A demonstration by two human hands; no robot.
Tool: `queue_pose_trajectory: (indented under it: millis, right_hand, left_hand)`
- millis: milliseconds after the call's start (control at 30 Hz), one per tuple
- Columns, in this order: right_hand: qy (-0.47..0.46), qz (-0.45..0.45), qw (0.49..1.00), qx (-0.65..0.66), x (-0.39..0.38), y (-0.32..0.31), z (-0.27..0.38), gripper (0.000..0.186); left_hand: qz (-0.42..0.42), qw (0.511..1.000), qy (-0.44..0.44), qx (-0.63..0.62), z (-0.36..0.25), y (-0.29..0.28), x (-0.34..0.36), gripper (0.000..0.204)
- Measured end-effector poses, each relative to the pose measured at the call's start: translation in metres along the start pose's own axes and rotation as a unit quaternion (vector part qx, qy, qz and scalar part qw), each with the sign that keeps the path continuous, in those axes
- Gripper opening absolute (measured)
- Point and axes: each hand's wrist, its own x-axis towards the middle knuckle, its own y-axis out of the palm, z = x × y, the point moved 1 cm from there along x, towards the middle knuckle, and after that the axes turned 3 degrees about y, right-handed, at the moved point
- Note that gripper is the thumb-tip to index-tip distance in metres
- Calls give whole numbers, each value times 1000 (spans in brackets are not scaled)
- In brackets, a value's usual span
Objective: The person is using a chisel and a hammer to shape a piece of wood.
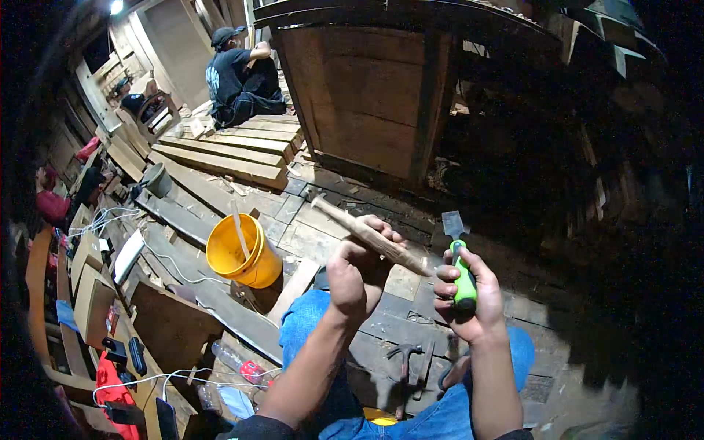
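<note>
My left hand (347, 282) is closed around a slim, rounded wooden piece (359, 229). It slants down to the right, narrowing toward its knobbed upper left end. Its lower right end comes close to the fingers of my right hand (480, 301); whether they touch I cannot tell. My right hand grips a scraper (462, 271) by its green and black handle, its short flat metal blade pointing up and away. Below, between my knees, a claw hammer (403, 361) and a narrow tool (424, 370) lie on the wooden floor.
Left of my knee stands a yellow bucket (265, 268) with a stick in it. A wooden cabinet (359, 103) rises ahead; stacked beams (220, 163) and a seated person (238, 77) are beyond. Bottles (246, 363), cables and phones lie lower left. The right side is dark.
</note>
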Motion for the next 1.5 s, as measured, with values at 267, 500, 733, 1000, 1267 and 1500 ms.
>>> queue_pose_trajectory:
  millis: [267,500,733,1000,1267,1500]
  right_hand:
    - [13,32,997,72,-3,-2,1,24]
    - [14,-15,996,83,1,-6,-5,18]
    - [38,5,995,93,2,-8,-9,24]
    - [32,-34,994,96,4,-13,-9,18]
    - [33,-36,996,71,10,-16,-15,17]
    - [39,-43,997,52,9,-18,-21,18]
  left_hand:
    - [-43,997,-57,5,-7,9,-2,48]
    - [-38,993,-108,7,-3,7,-4,54]
    - [-42,984,-74,158,-8,1,-7,53]
    - [33,995,-88,32,-22,0,-16,27]
    - [-11,982,-88,165,-21,-3,-21,37]
    - [-72,979,-125,142,-20,-17,-18,24]
